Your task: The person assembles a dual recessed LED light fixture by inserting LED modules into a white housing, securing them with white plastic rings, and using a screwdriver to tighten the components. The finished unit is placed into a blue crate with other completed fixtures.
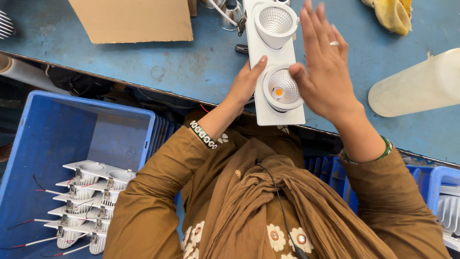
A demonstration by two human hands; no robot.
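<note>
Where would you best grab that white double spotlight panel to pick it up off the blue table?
Probably by the long flat edges of the white panel, from the left side, where the left hand already steadies it. The two round lamp cups bulge upward, so fingers should stay off them; the right hand hovers open above.

Place: a lighting assembly workshop is indicated.
Worktop: a worn, scuffed blue worktop is seen, marked and stained as by long use.
Product in hand: a white twin downlight fitting with two round reflector heads is laid on the worktop's near edge.
Stock: a blue plastic crate is filled with a stack of like fittings, their wires left loose.
More bins: further blue crates are set at the other side.
Packing: a brown cardboard box is kept on the worktop.
Materials: a pale roll is laid nearby.
</note>
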